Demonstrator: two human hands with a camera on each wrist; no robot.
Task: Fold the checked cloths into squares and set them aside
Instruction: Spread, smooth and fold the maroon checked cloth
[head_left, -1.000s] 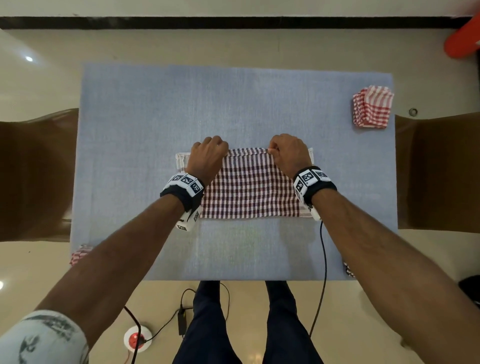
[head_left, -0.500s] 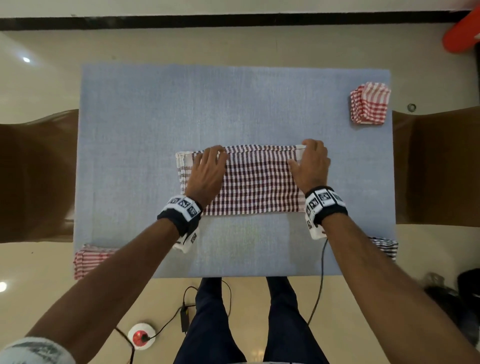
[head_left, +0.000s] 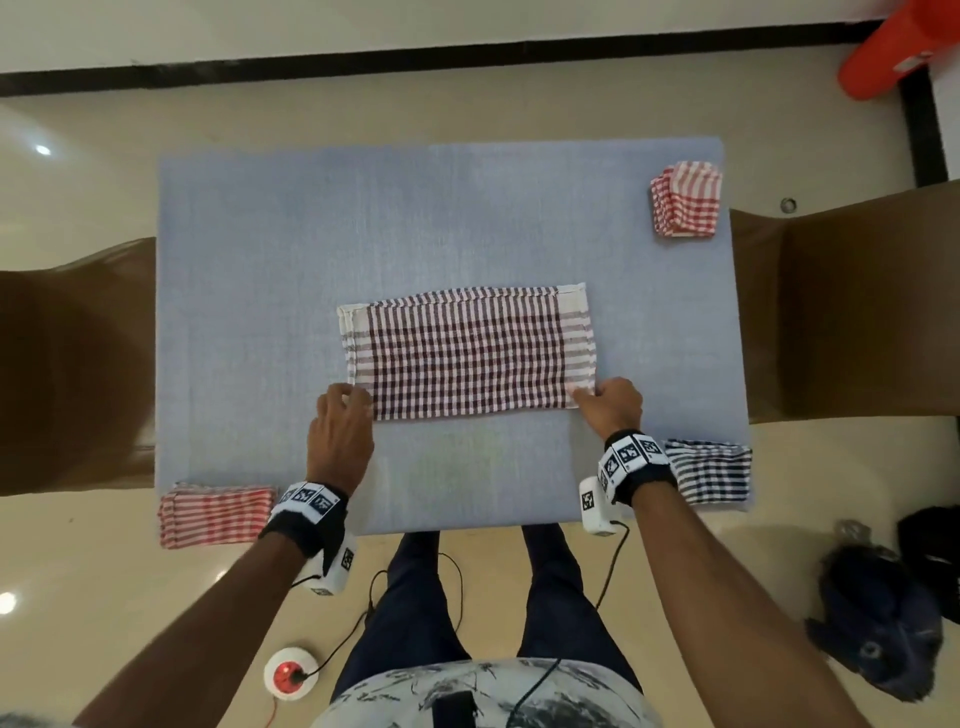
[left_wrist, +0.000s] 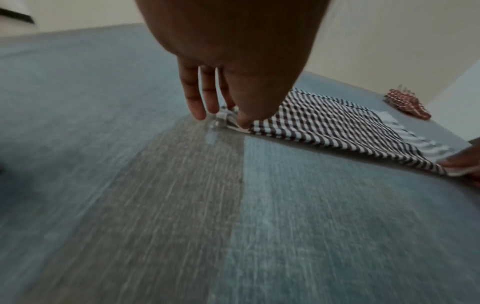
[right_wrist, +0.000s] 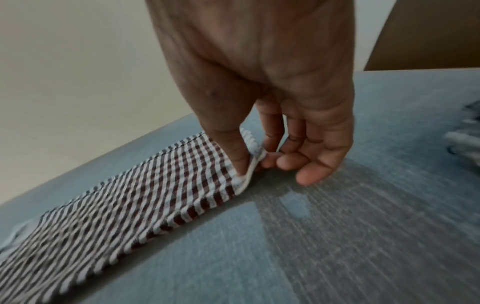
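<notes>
A maroon-and-white checked cloth (head_left: 467, 353) lies folded into a long rectangle in the middle of the blue table (head_left: 260, 260). My left hand (head_left: 345, 410) pinches its near left corner (left_wrist: 237, 121) between thumb and fingers. My right hand (head_left: 597, 402) pinches the near right corner (right_wrist: 250, 164), thumb on top and fingertips under the white edge, which is lifted slightly. The far edge of the cloth lies flat.
A folded red checked square (head_left: 685, 205) sits at the table's far right corner. A red striped cloth (head_left: 215, 514) hangs at the near left corner and a dark blue checked one (head_left: 709, 470) at the near right. Brown chairs (head_left: 852, 301) flank the table.
Both hands slid from the cloth's far edge back across it to the near corners and took hold of them. The camera view shifted so the cloth appears lower on the table.
</notes>
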